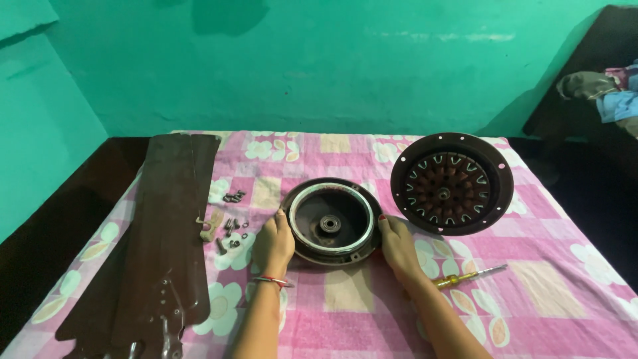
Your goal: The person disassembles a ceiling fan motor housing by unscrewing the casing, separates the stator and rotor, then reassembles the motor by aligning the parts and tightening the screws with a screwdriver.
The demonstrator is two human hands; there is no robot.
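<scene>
Brown motor housing (open side up) between left hand and right hand.

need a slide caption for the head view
Both hands, left and right, grip a round motor housing on a pink cloth, fan blades at left.

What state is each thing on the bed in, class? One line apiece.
Housing: open side up, gripped at both rims.
Left hand: on housing's left rim.
Right hand: on housing's right rim.
Motor plate: lying flat, windings facing up, untouched.
Blades: detached, stacked flat.
Screws: loose, scattered.
Screwdriver: lying flat, unheld.
</scene>
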